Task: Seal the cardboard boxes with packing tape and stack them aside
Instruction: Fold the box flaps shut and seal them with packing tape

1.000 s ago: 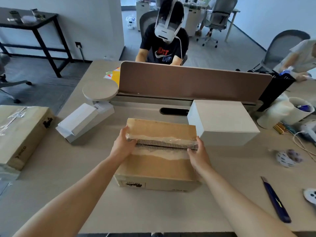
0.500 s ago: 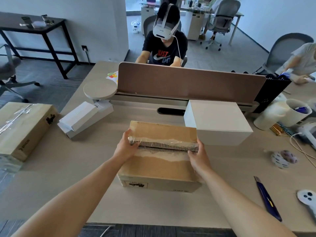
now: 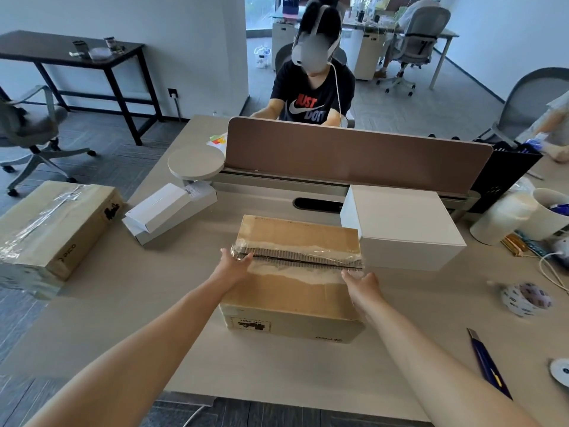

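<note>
A brown cardboard box (image 3: 292, 294) lies on the desk in front of me. Its two top flaps meet at a seam (image 3: 295, 258) that stands slightly apart and is covered with wrinkled clear tape. My left hand (image 3: 235, 266) rests at the seam's left end, fingers straight against the flap edge. At the right end, my right hand (image 3: 363, 286) lies flat on the near flap, fingertips just short of the seam. A roll of packing tape (image 3: 526, 298) sits on the desk to the right, apart from both hands. A second cardboard box (image 3: 52, 229), taped over, lies off the desk's left side.
A white box (image 3: 403, 226) touches the cardboard box's far right corner. Flat white boxes (image 3: 166, 211) lie at the left, and a blue utility knife (image 3: 488, 362) at the near right. Behind stand a brown divider (image 3: 354, 152), a seated person, and a white cup (image 3: 551, 211).
The view has tilted upward and pulled back. Both hands stay at the ends of the seam, and the box has not moved.
</note>
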Motion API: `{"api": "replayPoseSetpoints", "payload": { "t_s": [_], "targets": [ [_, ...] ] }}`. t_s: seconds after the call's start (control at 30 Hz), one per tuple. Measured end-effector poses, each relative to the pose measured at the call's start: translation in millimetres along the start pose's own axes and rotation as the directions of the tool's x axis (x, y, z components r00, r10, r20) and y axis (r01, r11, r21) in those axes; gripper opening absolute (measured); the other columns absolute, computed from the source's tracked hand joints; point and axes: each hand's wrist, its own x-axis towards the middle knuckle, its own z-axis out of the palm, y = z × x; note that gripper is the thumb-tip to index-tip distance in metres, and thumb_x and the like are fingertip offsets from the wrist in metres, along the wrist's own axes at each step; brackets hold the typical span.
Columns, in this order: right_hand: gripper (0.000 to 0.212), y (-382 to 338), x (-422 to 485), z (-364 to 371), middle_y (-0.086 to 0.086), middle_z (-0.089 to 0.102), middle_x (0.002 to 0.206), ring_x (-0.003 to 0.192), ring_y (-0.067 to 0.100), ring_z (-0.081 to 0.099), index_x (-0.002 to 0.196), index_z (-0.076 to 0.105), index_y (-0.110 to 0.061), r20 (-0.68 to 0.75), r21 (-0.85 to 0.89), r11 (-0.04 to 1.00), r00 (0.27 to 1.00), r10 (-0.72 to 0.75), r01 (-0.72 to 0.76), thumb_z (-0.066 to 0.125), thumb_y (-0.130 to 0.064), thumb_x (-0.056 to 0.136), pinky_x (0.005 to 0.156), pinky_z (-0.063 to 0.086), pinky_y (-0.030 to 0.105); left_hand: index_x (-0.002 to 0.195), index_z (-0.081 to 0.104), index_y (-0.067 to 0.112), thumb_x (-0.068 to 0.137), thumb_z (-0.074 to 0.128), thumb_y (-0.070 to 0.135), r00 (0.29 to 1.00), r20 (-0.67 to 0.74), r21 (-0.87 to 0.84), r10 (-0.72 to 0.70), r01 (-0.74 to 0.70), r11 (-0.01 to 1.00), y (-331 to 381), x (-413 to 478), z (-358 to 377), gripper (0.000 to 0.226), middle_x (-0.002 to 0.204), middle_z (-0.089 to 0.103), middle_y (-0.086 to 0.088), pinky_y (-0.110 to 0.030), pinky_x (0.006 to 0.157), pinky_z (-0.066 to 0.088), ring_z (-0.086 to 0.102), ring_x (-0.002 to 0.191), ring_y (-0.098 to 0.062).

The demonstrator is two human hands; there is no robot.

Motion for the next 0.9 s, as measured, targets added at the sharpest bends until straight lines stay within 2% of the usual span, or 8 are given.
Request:
{"api": "replayPoseSetpoints", "payload": {
  "t_s": [0.13,0.27,0.37,0.53,0.63,0.7,0.77,0.9],
  "targets": [
    [0.048,-7.1,-10.2,1.0,0.020,0.058,0.122,0.112,0.034,0.055,0.120,0.055,0.007,0.047,0.093,0.994,0.997,-0.066,0.061,0.049,-0.036,0.100,0.098,0.041,0.036,0.156,0.010,0.007,0.102,0.047,0.043,1.000,-0.003,-0.106,-0.006,0.005,0.994,5.5,-10.3,-1.9,0.075,0.154,0.036,-0.015,-0.048,0.114,0.033,0.038,0.139,-0.036],
    [0.069,-5.1,-16.2,-7.7,0.011,0.042,0.148,0.133,0.032,0.043,0.148,0.033,-0.012,0.075,0.260,0.965,0.996,-0.048,0.026,0.051,-0.051,0.095,0.110,0.037,0.046,0.137,0.047,0.012,0.104,0.044,0.038,0.995,0.008,-0.180,0.095,-0.092,0.979,8.4,-20.5,-6.7,0.042,0.134,0.056,0.000,-0.047,0.109,0.041,0.053,0.124,-0.027],
    [0.064,-4.0,-21.6,-13.3,0.009,0.041,0.150,0.134,0.031,0.043,0.151,0.030,-0.015,0.053,0.291,0.955,0.996,-0.068,0.050,0.051,-0.044,0.098,0.110,0.037,0.046,0.114,0.064,0.017,0.103,0.050,0.029,0.991,-0.007,-0.230,0.132,-0.130,0.965,3.3,-27.1,-12.9,0.021,0.116,0.069,-0.004,-0.048,0.104,0.046,0.062,0.112,-0.025],
    [0.044,-3.1,-29.5,-19.3,0.005,0.058,0.127,0.112,0.024,0.056,0.134,0.052,-0.010,-0.015,0.416,0.902,0.992,-0.122,0.117,0.049,-0.037,0.100,0.097,0.044,0.037,0.100,0.073,0.019,0.101,0.053,0.024,0.985,-0.107,-0.333,0.133,-0.162,0.929,0.1,-39.5,-22.7,0.021,0.104,0.074,-0.004,-0.049,0.100,0.050,0.065,0.107,-0.029],
    [0.052,-7.9,-36.3,-29.3,0.004,0.053,0.118,0.115,0.022,0.051,0.132,0.055,-0.009,-0.104,0.471,0.872,0.990,-0.096,0.134,0.037,-0.047,0.102,0.095,0.037,0.032,0.108,0.070,0.021,0.102,0.052,0.030,0.980,-0.148,-0.422,0.130,-0.182,0.888,8.7,-54.0,-29.3,0.022,0.107,0.071,-0.003,-0.043,0.093,0.054,0.065,0.102,-0.024],
    [0.072,-5.2,-32.2,-38.4,0.008,0.060,0.112,0.098,0.026,0.059,0.120,0.066,-0.013,-0.108,0.506,0.859,0.994,-0.026,0.078,0.026,-0.068,0.095,0.083,0.047,0.036,0.110,0.070,0.019,0.103,0.048,0.040,0.983,-0.135,-0.441,0.122,-0.170,0.881,14.2,-62.0,-37.3,0.031,0.103,0.071,-0.005,-0.040,0.086,0.055,0.065,0.095,-0.022],
    [0.085,-2.2,-30.1,-50.8,0.011,0.066,0.095,0.074,0.024,0.058,0.100,0.075,-0.019,-0.036,0.557,0.830,0.999,0.005,0.016,0.014,-0.078,0.089,0.060,0.045,0.030,0.110,0.070,0.017,0.103,0.043,0.049,0.996,-0.059,-0.469,0.072,-0.091,0.879,17.0,-67.8,-48.8,0.043,0.102,0.072,-0.009,-0.044,0.090,0.055,0.066,0.096,-0.026],
    [0.072,7.4,-29.5,-78.7,0.011,0.074,0.080,0.066,0.027,0.070,0.098,0.065,-0.008,0.278,0.627,0.731,0.954,0.113,-0.270,0.019,-0.064,0.098,0.055,0.046,0.027,0.114,0.066,0.016,0.102,0.032,0.059,0.954,0.297,-0.400,0.025,0.101,0.911,9.4,-77.7,-71.6,0.056,0.109,0.074,-0.012,-0.039,0.080,0.055,0.068,0.095,-0.029]
  ]
}}
